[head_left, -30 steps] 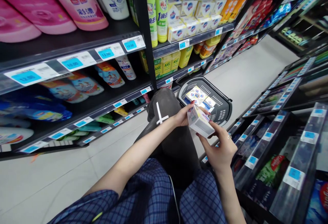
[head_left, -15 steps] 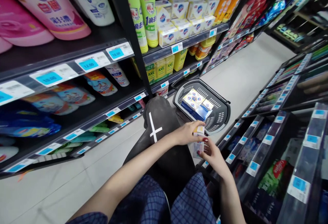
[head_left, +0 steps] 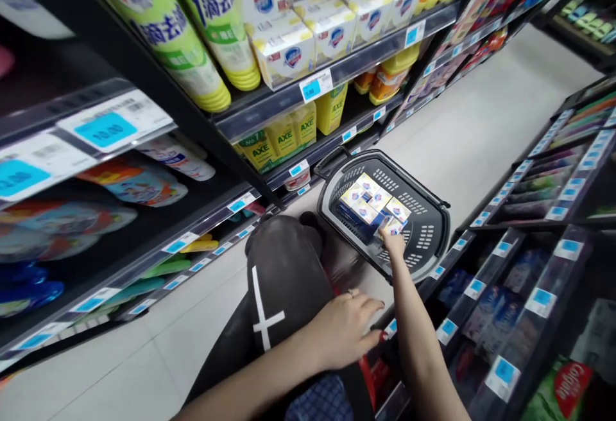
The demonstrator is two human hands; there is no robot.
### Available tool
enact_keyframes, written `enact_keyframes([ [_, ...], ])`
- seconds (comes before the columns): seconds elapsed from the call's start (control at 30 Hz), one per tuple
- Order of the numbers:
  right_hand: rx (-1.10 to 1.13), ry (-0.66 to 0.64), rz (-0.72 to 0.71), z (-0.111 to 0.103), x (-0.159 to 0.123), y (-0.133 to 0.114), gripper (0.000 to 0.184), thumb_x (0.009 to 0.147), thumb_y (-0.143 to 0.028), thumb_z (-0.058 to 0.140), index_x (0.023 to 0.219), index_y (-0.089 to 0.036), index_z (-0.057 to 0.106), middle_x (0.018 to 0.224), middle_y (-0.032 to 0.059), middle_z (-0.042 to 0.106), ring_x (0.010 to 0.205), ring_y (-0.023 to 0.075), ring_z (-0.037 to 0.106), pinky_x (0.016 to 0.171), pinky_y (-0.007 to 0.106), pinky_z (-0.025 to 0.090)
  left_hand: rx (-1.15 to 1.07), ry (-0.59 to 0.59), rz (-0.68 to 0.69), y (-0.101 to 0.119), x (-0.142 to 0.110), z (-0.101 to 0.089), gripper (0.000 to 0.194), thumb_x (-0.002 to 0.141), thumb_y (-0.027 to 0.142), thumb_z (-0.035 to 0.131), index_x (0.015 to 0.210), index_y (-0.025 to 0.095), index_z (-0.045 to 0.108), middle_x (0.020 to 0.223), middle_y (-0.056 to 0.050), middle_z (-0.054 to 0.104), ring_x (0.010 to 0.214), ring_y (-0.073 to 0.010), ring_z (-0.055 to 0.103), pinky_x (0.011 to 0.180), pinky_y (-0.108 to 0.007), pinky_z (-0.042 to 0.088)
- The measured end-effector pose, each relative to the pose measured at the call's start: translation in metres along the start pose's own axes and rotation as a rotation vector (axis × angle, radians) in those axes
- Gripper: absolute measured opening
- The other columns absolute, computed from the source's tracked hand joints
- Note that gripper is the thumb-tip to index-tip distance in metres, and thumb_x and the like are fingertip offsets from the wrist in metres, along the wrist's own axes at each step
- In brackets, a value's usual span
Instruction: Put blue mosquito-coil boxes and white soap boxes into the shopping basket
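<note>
My right hand reaches down into the dark shopping basket, its fingers on a small white-and-yellow soap box at the near side of the pile. Several matching soap boxes lie beside it in the basket, on top of something dark blue. My left hand hovers above my lap, nearer to me than the basket, with its thumb and fingers apart and nothing seen in it. Part of the right hand's grip is too small to make out.
Stacked soap boxes and green bottles stand on the shelf at left, above yellow AXE bottles. Low racks with price tags run along the right. Grey floor stretches beyond the basket.
Both hands were together at a soap box; the right hand has moved forward into the basket with it. The left hand has let go and drawn back. The view has moved closer to the shelf.
</note>
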State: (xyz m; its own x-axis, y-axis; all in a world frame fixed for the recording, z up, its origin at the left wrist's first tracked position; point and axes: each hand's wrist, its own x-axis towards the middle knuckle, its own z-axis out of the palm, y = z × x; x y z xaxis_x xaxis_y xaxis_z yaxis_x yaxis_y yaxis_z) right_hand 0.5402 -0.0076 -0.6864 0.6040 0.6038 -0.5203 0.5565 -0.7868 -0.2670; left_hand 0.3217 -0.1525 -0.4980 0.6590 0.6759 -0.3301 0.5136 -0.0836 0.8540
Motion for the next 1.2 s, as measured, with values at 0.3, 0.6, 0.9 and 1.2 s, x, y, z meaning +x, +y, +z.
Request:
enact_keyframes([
  [0.3, -0.14, 0.008, 0.065, 0.046, 0.044, -0.005, 0.074, 0.092, -0.055, 0.053, 0.134, 0.004, 0.039, 0.13, 0.0349, 0.051, 0.125, 0.0372, 0.054, 0.103, 0.043, 0.043, -0.107, -0.054, -0.047, -0.003, 0.009, -0.005, 0.047, 0.094, 0.043, 0.051, 0.133, 0.017, 0.057, 0.128, -0.016, 0.064, 0.117, -0.0315, 0.059, 0.104, -0.043, 0.046],
  [0.6, -0.113, 0.027, -0.059, 0.056, 0.045, 0.0, 0.059, 0.097, -0.041, 0.047, 0.131, 0.006, 0.04, 0.132, 0.0319, 0.052, 0.125, 0.0369, 0.052, 0.105, 0.039, 0.04, -0.017, -0.103, -0.029, -0.004, 0.009, -0.005, 0.05, 0.096, 0.047, 0.046, 0.132, 0.014, 0.057, 0.128, -0.016, 0.063, 0.118, -0.0338, 0.057, 0.103, -0.045, 0.045],
  [0.9, -0.066, 0.037, -0.075, 0.058, 0.046, -0.001, 0.057, 0.095, -0.039, 0.052, 0.13, 0.005, 0.041, 0.133, 0.0319, 0.052, 0.125, 0.037, 0.052, 0.106, 0.039, 0.04, 0.013, -0.118, -0.035, -0.004, 0.011, -0.004, 0.049, 0.096, 0.046, 0.046, 0.131, 0.015, 0.057, 0.128, -0.016, 0.063, 0.119, -0.0346, 0.056, 0.102, -0.045, 0.045],
  [1.2, -0.011, 0.021, -0.058, 0.059, 0.056, 0.004, 0.058, 0.088, -0.038, 0.061, 0.126, 0.002, 0.043, 0.127, 0.0314, 0.055, 0.12, 0.0381, 0.055, 0.102, 0.043, 0.043, 0.09, -0.064, -0.013, -0.002, 0.008, -0.007, 0.043, 0.098, 0.043, 0.044, 0.13, 0.017, 0.056, 0.126, -0.01, 0.065, 0.115, -0.0284, 0.058, 0.1, -0.041, 0.047],
])
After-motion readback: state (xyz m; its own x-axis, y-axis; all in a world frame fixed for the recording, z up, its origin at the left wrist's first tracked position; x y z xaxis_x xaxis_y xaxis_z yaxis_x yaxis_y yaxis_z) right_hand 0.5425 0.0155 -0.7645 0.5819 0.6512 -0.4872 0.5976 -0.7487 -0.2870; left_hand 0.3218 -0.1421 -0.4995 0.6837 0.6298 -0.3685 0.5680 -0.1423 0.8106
